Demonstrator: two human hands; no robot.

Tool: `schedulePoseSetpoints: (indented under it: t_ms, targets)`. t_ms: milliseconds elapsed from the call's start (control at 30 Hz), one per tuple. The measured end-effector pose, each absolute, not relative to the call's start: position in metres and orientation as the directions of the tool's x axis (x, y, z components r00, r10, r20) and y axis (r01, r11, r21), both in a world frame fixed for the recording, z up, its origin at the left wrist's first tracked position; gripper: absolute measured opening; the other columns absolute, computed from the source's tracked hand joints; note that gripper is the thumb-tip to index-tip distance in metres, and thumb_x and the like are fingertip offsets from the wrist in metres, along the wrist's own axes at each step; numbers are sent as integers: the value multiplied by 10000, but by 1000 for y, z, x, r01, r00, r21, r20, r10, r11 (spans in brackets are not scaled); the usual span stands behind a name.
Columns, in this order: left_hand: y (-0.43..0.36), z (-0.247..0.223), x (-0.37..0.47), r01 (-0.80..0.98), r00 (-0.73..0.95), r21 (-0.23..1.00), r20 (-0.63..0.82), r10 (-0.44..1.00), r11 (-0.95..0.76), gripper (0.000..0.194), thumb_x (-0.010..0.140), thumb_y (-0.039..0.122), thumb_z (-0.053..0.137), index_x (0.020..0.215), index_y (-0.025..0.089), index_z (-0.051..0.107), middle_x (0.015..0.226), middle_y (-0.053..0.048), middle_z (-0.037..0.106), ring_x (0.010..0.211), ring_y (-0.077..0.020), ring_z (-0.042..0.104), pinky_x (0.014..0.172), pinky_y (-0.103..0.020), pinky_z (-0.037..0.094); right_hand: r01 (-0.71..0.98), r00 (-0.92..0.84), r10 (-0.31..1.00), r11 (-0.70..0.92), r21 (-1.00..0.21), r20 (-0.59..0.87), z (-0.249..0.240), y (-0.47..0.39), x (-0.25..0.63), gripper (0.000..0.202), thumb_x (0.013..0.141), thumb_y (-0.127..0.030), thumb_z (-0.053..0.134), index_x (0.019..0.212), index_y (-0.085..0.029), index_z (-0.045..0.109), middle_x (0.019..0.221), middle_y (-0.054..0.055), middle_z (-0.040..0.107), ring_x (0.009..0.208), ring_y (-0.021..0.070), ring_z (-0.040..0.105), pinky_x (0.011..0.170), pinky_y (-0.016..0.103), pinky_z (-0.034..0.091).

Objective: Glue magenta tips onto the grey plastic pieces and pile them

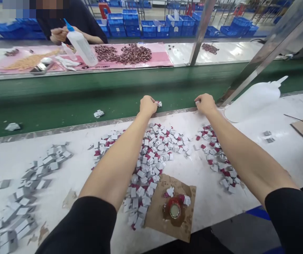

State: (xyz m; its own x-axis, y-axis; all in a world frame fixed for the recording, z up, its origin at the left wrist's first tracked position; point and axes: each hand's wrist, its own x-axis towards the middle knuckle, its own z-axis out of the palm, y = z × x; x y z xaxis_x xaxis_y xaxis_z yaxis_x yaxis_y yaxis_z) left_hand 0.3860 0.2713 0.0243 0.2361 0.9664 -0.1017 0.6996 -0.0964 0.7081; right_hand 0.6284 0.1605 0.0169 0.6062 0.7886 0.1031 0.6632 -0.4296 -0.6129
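Note:
Both my arms reach out over the white table to the near edge of the green belt. Between the fingertips of my left hand (148,104) is a small grey-and-red plastic piece (159,104), at the belt's edge. My right hand (205,103) is farther right, its fingers pinched on a small pale piece (197,102) that they mostly cover. Below my left arm spreads a large pile of grey and dark red pieces (151,162). A smaller mixed pile (218,155) lies under my right forearm. Its exact shape is too small to tell for either held piece.
The green belt (48,98) carries two loose grey clumps. Grey blocks (32,180) lie at left. Brown cardboard (154,218) holds a wet red cap. A white bottle (254,100) leans beside a metal post (259,53). Across the belt, a person (72,17) handles small items.

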Motion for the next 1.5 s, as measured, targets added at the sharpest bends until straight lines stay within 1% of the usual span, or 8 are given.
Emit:
schedulePoseSetpoints:
  t_ms: [167,367,567,733,900,1000,1133,1500]
  targets:
    - [236,49,357,701,321,682,-38,946,-210,359,880,97,808,1228,151,737,1277,-231,783,1220,-376,724,1113,-513,568,659,484,866,-268,-702,124,41,113,567,227,993,-229,734,1141,-150,886,1039,150,886,1018,324,848,981,478,691]
    - [102,54,227,646,408,611,231,883,-458,251,1099,244,618,1327,211,717,1366,-136,740,1337,-309,684,1194,-476,539,653,249,967,-122,-748,60,46,-52,506,443,1005,-689,779,1219,-330,925,1107,114,915,890,338,886,619,384,683]
    - [45,19,85,931,-223,340,248,943,131,303,1060,303,602,1284,160,748,1320,-236,680,1342,-467,611,1217,-694,477,760,239,970,-154,-632,52,-1,-145,506,457,1034,-728,716,1114,-323,913,1080,85,922,850,326,895,558,335,674]
    - [62,20,44,903,-381,302,231,895,307,208,988,269,626,1121,151,734,1358,-298,636,1442,-575,535,1201,-791,445,785,274,961,-208,-584,25,-6,-154,502,490,1067,-719,645,1130,-296,886,1123,105,895,775,284,864,542,330,658]
    - [62,26,47,880,-346,403,181,921,251,117,915,295,665,973,195,681,1296,-269,702,1420,-529,611,1234,-743,475,716,367,930,-271,-643,16,5,-162,495,439,1014,-699,743,1131,-311,912,1075,81,903,811,294,871,663,367,711]
    - [40,29,59,830,-287,521,92,953,200,254,896,377,705,1099,224,709,1081,-126,795,1079,-364,786,1023,-520,648,514,455,889,-304,-802,-45,20,-168,479,380,982,-617,852,1184,-305,931,1106,81,916,904,297,896,770,350,754]
    - [-4,31,82,825,-122,565,171,978,3,231,946,428,669,1066,269,787,912,-23,796,843,-244,763,838,-366,612,294,366,924,-229,-928,-112,35,-170,442,245,1008,-488,874,1144,-297,945,1163,82,912,981,272,904,857,313,767]
    - [-47,1,101,794,114,590,85,990,-142,298,1026,506,644,1134,276,800,904,-44,732,820,-274,714,810,-413,606,378,302,953,-114,-919,6,29,-175,412,175,1056,-308,804,1165,-297,940,1068,78,897,941,269,883,777,329,759]
